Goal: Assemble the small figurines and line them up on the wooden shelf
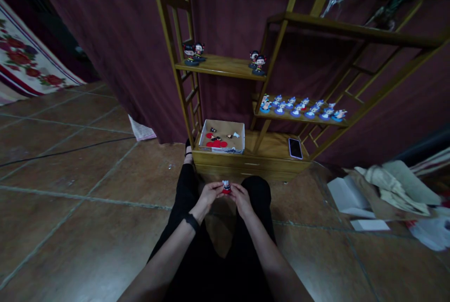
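Observation:
Both of my hands meet in front of me, above my knees, pinching a small figurine (226,186) with a white head and a red base. My left hand (210,194) grips it from the left, fingers curled; a dark band sits on that wrist. My right hand (242,196) holds it from the right, fingers also curled. Just beyond, on the low wooden base of the shelf, an open cardboard box (222,148) holds several red discs and small figurine parts.
A wooden shelf unit (225,65) stands against a maroon curtain. Dark-haired figurines (193,53) stand in pairs on its upper shelf, and a row of several blue ones (302,108) lower right. A phone (295,148) lies on the base. Papers and cloth (383,189) clutter the tiled floor, right.

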Action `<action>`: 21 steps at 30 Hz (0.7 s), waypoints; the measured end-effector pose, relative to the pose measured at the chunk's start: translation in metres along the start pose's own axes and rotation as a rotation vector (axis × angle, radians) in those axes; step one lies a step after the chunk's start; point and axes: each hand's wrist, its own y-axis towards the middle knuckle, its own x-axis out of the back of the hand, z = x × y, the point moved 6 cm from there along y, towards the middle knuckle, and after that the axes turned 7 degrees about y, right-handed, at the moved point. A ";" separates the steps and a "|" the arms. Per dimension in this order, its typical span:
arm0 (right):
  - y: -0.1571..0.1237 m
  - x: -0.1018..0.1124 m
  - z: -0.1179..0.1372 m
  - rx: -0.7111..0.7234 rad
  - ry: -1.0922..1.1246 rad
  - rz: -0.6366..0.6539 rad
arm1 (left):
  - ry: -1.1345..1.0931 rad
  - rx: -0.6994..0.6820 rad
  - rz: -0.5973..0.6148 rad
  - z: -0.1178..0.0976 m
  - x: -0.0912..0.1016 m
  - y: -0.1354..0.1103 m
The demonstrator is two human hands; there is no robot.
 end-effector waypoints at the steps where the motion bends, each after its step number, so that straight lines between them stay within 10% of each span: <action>1: 0.000 0.000 0.001 0.000 -0.012 0.003 | -0.014 0.016 -0.006 0.001 0.001 0.000; 21: -0.006 -0.010 0.004 -0.056 -0.062 0.125 | -0.179 0.260 0.023 0.007 0.010 -0.004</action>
